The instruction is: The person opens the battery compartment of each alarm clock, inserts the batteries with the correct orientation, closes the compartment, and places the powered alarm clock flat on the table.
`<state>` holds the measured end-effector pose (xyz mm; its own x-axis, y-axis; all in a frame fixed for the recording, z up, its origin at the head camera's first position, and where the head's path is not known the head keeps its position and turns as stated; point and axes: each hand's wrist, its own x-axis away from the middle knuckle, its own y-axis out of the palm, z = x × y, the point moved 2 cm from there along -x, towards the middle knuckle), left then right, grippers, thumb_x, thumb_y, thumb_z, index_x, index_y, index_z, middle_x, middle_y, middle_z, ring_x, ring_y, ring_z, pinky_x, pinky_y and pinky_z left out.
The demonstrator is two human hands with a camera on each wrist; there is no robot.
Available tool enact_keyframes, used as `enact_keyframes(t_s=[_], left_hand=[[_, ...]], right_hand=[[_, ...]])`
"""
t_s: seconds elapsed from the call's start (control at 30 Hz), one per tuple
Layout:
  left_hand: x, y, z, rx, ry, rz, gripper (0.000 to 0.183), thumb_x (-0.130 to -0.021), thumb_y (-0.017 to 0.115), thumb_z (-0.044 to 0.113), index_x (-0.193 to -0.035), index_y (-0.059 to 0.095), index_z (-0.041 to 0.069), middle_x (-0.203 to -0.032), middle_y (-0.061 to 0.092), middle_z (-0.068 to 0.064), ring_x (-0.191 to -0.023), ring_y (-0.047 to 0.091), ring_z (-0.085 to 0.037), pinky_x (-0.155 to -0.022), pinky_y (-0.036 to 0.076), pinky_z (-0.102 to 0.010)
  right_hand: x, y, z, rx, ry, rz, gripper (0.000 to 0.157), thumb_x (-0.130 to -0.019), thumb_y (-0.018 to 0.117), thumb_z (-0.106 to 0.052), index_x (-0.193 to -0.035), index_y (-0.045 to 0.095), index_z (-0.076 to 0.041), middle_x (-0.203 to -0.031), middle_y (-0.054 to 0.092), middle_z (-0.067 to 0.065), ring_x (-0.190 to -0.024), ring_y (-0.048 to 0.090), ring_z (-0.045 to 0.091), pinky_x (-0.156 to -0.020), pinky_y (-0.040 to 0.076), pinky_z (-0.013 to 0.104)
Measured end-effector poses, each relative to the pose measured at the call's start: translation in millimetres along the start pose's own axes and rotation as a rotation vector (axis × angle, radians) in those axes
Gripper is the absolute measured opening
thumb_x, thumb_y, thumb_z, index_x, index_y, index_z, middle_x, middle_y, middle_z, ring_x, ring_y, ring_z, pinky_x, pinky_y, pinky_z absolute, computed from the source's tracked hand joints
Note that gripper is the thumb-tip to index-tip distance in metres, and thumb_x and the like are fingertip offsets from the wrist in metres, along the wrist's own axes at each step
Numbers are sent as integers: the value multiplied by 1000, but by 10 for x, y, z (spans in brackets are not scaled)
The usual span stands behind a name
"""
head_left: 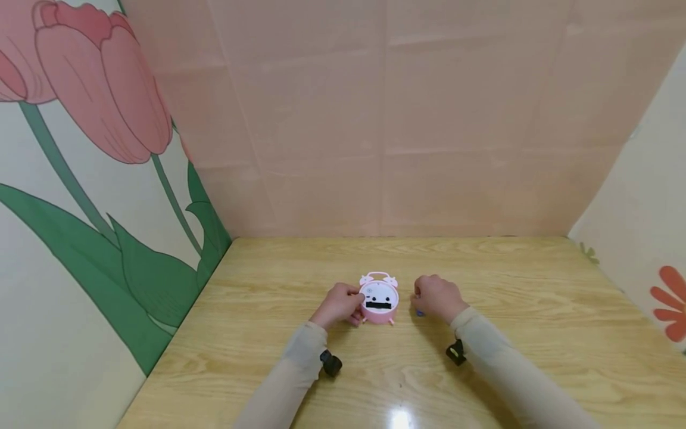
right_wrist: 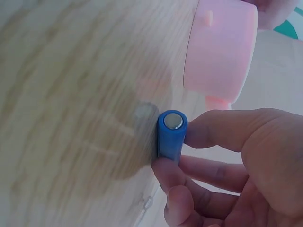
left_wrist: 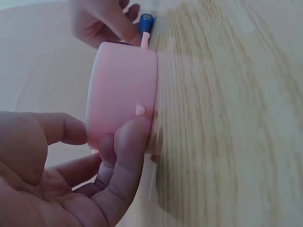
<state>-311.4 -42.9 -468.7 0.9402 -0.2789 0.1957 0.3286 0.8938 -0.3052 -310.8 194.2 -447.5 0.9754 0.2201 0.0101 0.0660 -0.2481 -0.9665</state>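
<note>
A pink alarm clock [head_left: 379,317] with two bells and a top handle lies on the table, its white back facing up. That back carries two small dark knobs and a long black slot [head_left: 378,305]. My left hand [head_left: 339,305] grips the clock's left side, thumb at the upper rim and fingers around the pink wall [left_wrist: 124,80]. To the right of the clock, my right hand [head_left: 439,296] pinches a blue cylindrical battery [right_wrist: 171,139] between thumb and fingers. The battery is right at the tabletop, one metal end exposed toward the right wrist camera.
The wood-grain table [head_left: 257,369] runs back to a pinkish-brown covered wall [head_left: 321,119]. A wall panel with painted tulips [head_left: 102,89] borders the left side, and a pale wall with a red flower [head_left: 672,304] the right. Each wrist wears a small black camera.
</note>
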Motion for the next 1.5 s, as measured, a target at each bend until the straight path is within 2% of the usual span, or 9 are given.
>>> enact_keyframes(t_s=[0.1, 0.2, 0.4, 0.53, 0.73, 0.9, 1.1, 1.33, 1.5], left_hand=[[1, -2, 13, -4, -1, 1, 22, -93, 53, 5, -104, 69, -4, -68, 63, -10, -54, 59, -16, -52, 62, -32], [6, 2, 24, -2, 1, 2, 22, -94, 53, 5, -104, 69, -4, -69, 63, -10, -54, 59, -16, -52, 62, -32], [11, 27, 23, 53, 15, -6, 20, -92, 51, 2, -97, 68, -8, -67, 63, -13, -52, 61, -17, -57, 64, -36], [14, 36, 18, 85, 12, -6, 20, -92, 50, 0, -96, 68, -9, -67, 64, -15, -52, 62, -17, -58, 64, -37], [18, 41, 9, 114, 9, -12, 20, -92, 50, 0, -97, 67, -9, -70, 66, -18, -54, 64, -17, -62, 65, -39], [20, 39, 14, 141, 11, -24, 22, -94, 49, -1, -101, 67, -11, -71, 66, -20, -56, 65, -17, -66, 65, -42], [21, 37, 14, 161, 12, -34, 23, -94, 48, -1, -104, 67, -11, -69, 65, -16, -57, 65, -18, -67, 65, -43], [39, 27, 23, 163, 16, -36, 25, -97, 49, 2, -111, 67, -9, -72, 66, -19, -60, 68, -20, -66, 65, -42], [43, 19, 19, 169, 12, -36, 25, -99, 49, 3, -111, 66, -10, -74, 68, -21, -60, 68, -20, -66, 65, -42]], right_hand=[[-6, -1, -7, -21, 21, 2, 13, -85, 70, -20, -80, 64, -10, -74, 60, 2, -66, 54, 19, -52, 47, 33], [-14, -6, -24, -54, 2, 26, 9, -84, 70, -20, -85, 67, -11, -76, 62, 2, -67, 54, 19, -52, 47, 33], [-16, -42, -109, -198, -90, 103, 16, -87, 67, -15, -101, 71, -7, -70, 64, -1, -58, 56, 13, -47, 47, 28], [13, -96, -205, -274, -125, 186, 18, -90, 69, -15, -106, 70, -6, -74, 66, 2, -53, 53, 12, -44, 44, 26], [70, -147, -435, -323, -275, 243, 20, -90, 72, -12, -109, 71, -8, -82, 69, 2, -49, 46, 8, -42, 41, 23], [74, -113, -577, -263, -388, 256, 16, -91, 72, -11, -107, 72, -10, -79, 67, -5, -50, 43, 4, -45, 39, 21], [82, -27, -656, -168, -453, 263, 14, -91, 72, -12, -106, 72, -14, -81, 66, -9, -65, 54, 5, -57, 47, 23], [111, 25, -713, -107, -518, 272, 14, -90, 74, -10, -103, 72, -15, -87, 70, -5, -70, 59, 8, -60, 52, 25], [116, 40, -738, -86, -549, 254, 12, -90, 73, -7, -101, 74, -12, -96, 72, -1, -79, 63, 14, -68, 57, 31]])
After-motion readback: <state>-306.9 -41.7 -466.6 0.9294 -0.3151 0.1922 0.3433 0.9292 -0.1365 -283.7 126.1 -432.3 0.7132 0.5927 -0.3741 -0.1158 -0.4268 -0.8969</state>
